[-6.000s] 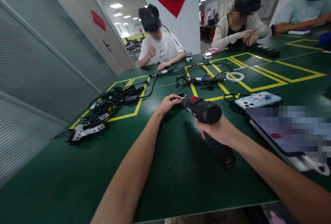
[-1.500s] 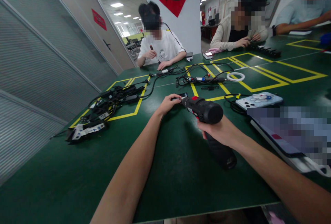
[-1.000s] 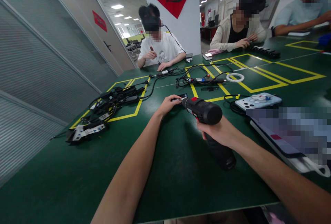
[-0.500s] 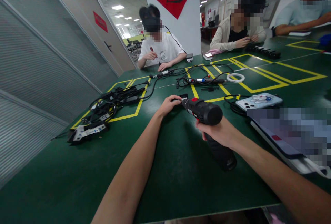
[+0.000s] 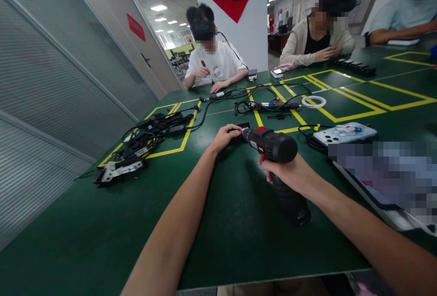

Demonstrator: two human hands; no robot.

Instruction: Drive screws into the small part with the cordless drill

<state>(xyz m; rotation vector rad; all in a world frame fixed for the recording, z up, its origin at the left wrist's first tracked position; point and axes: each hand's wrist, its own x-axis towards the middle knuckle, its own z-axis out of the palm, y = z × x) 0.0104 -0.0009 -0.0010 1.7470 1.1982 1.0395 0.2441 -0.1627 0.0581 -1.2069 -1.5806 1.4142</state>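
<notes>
My right hand point(image 5: 288, 174) is wrapped round the grip of a black cordless drill point(image 5: 273, 145) with a red switch on top. The drill's battery base point(image 5: 293, 209) rests on the green table point(image 5: 102, 232). Its nose points left at a small flat black part point(image 5: 243, 126) lying on the table. My left hand point(image 5: 223, 136) presses that part down with its fingertips pinched on its near edge. Both my forearms reach in from the bottom of the view.
A tangle of black cables and adapters point(image 5: 146, 134) lies at the left. A phone in a pale blue case point(image 5: 344, 133) lies right of the drill, a white ring point(image 5: 314, 101) and a cabled tool point(image 5: 273, 104) beyond. Three other people sit at the far side.
The view has shifted slightly to the left, so things sit a little further right in the picture. My hands, the drill and the black part keep the same pose.
</notes>
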